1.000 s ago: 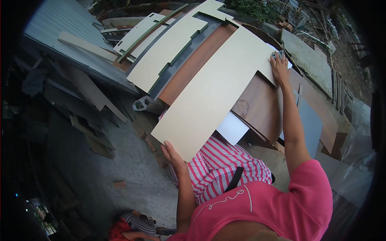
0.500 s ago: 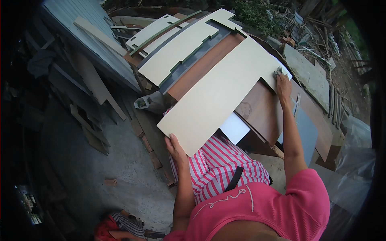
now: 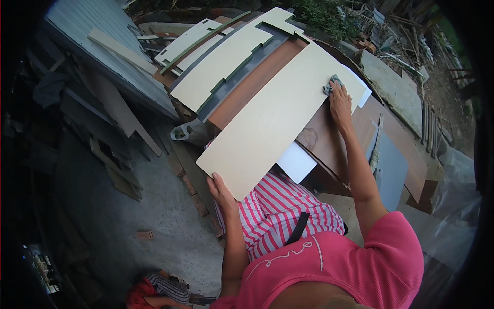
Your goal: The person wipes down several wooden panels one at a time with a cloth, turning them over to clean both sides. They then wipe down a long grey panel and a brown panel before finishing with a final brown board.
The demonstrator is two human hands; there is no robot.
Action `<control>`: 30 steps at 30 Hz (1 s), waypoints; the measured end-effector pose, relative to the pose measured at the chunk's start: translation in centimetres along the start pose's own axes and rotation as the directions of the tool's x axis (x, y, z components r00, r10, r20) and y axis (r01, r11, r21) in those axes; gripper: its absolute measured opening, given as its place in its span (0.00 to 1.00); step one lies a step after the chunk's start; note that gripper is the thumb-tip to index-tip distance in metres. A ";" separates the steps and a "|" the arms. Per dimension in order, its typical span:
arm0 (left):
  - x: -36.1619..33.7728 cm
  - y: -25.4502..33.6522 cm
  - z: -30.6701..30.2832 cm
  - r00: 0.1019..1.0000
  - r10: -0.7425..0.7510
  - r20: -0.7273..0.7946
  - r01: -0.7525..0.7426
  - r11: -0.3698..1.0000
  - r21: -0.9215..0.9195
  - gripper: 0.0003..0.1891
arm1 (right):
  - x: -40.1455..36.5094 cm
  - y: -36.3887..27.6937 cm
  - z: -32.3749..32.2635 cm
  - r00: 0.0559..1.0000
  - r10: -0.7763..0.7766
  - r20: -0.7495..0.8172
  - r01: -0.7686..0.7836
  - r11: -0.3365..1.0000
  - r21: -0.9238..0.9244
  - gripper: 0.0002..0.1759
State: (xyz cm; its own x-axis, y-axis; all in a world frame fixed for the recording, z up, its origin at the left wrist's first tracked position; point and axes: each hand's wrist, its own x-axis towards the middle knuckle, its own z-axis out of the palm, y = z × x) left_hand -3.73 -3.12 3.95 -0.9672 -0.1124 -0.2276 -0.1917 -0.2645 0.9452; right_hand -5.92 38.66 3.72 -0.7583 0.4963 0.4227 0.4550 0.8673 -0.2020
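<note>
A large cream-coloured board with notched cutouts lies slanted in front of me, its near end over my lap. My left hand grips its near corner, thumb on top and fingers out of sight beneath. My right hand is on the board's far right part, fingers closed over a crumpled grey-blue rag pressed to the surface. Under the cream board are brown wood-grain panels and a white piece.
Beyond lies another cream cut panel. Off to the right are a grey panel and clear plastic sheeting. Scrap boards lean on the left by corrugated metal. Another person is partly visible at the bottom.
My right hand has slid the rag leftward and slightly away from me, from the board's right edge further onto its face. My left hand keeps its hold on the near corner.
</note>
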 end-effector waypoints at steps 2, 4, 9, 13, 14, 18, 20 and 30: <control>-0.2 0.2 0.4 1.000 -0.007 -0.015 0.007 1.000 -0.008 0.32 | -1.3 1.4 -0.4 1.000 0.007 -0.012 -0.007 1.000 -0.020 0.23; -0.3 0.5 0.6 0.999 -0.012 -0.037 0.011 1.000 -0.013 0.32 | -2.9 2.3 -0.9 0.999 0.041 -0.026 -0.041 0.999 -0.019 0.24; -0.3 0.6 0.7 0.999 -0.003 -0.039 0.002 1.000 -0.020 0.31 | -4.9 4.3 -1.5 0.990 0.142 -0.007 -0.142 0.989 0.035 0.24; -0.2 0.4 0.5 0.999 -0.010 -0.041 0.009 1.000 -0.017 0.31 | -3.8 5.6 -1.0 0.976 0.217 0.002 -0.217 0.976 0.013 0.24; -0.2 0.3 0.4 0.999 -0.014 -0.036 0.014 1.000 -0.010 0.31 | -3.1 6.2 -0.8 0.977 0.214 0.003 -0.215 0.977 0.015 0.24; 0.0 0.0 0.5 0.998 0.041 -0.056 -0.042 0.999 -0.013 0.26 | 0.0 9.0 0.4 0.968 0.249 -0.025 -0.249 0.968 -0.026 0.24; -0.1 0.1 0.4 0.999 0.017 -0.040 -0.017 1.000 -0.020 0.29 | 1.3 9.8 0.6 0.954 0.300 -0.011 -0.300 0.953 -0.050 0.24; -0.3 0.6 0.7 0.997 -0.036 -0.069 0.036 0.999 0.004 0.32 | 3.7 6.8 1.9 0.997 0.071 0.020 -0.070 0.995 -0.064 0.24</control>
State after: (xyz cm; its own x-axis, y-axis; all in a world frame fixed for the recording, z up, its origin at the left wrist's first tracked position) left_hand -3.66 -2.55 4.77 -0.9460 -0.1688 -0.2768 -0.2271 -0.2644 0.9373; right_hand -6.55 46.48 2.25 -0.7332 0.5577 0.3892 0.5361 0.8261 -0.1738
